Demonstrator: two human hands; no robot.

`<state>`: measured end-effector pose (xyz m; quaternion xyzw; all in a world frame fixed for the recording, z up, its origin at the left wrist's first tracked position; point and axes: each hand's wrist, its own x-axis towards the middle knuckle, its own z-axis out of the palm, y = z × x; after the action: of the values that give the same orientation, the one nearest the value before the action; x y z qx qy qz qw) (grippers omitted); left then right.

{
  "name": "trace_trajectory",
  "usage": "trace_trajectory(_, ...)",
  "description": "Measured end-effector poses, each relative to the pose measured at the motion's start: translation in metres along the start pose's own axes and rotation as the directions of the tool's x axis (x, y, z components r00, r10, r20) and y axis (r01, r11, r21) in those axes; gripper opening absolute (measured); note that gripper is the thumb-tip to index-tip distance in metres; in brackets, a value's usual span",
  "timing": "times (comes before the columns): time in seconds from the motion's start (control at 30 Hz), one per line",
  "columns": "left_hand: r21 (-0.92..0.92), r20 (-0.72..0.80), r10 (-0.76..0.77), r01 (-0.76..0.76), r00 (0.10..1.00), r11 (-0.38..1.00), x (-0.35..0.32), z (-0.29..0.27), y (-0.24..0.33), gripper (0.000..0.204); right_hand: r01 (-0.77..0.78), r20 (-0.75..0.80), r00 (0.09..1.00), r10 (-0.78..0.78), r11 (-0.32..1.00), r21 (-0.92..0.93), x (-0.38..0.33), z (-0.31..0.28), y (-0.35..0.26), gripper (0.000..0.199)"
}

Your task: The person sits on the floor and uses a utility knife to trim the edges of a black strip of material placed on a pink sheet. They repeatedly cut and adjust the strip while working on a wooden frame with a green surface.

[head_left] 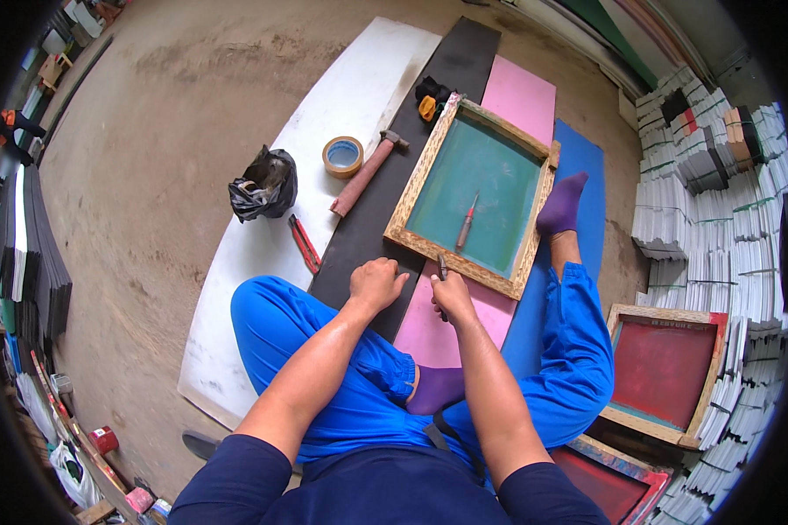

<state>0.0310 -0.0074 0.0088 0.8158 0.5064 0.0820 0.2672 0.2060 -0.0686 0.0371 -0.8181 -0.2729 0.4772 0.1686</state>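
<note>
A wooden screen frame (pixel 518 285) with green mesh (pixel 508 175) lies in front of me. My right hand (pixel 455 297) is closed round dark pliers (pixel 442 265), whose tip meets the frame's near edge. On the mesh rests a slim screwdriver (pixel 464 229) with a red part and a brownish handle. My left hand (pixel 377 284) is curled with nothing visible in it, just left of the frame's near corner, over the black board. Closest to it on that side is a red utility knife (pixel 304 244).
A hammer (pixel 363 178), a tape roll (pixel 342 157) and a black plastic bag (pixel 263 184) lie to the left on white and black boards. A black and yellow item (pixel 428 101) touches the frame's far side. Red-mesh frames (pixel 665 367) and stacked white sheets (pixel 700 219) stand right.
</note>
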Motion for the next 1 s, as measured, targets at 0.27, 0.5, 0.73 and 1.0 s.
trace_trajectory(0.27,-0.043,0.022,-0.022,0.023,1.000,0.999,0.005,0.000,0.007,0.033,0.084,-0.205,0.971,-0.121,0.980,-0.180,-0.002,0.018,0.011,0.032)
trace_trajectory(0.5,-0.116,0.066,-0.113,0.120,0.991,0.986,0.006,0.000,0.010,0.032,0.160,-0.244,0.954,-0.177,0.983,-0.085,0.006,0.029,0.033,0.030)
trace_trajectory(0.73,-0.261,-0.099,0.092,-0.115,0.991,0.958,0.002,-0.002,0.004,0.018,0.343,-0.117,0.935,-0.336,0.938,0.044,0.005,0.029,0.067,0.031)
trace_trajectory(1.0,-0.098,-0.107,0.249,-0.259,0.963,0.961,-0.006,-0.010,-0.018,0.013,0.262,0.252,0.921,-0.296,0.952,0.157,-0.016,0.043,0.049,0.032)
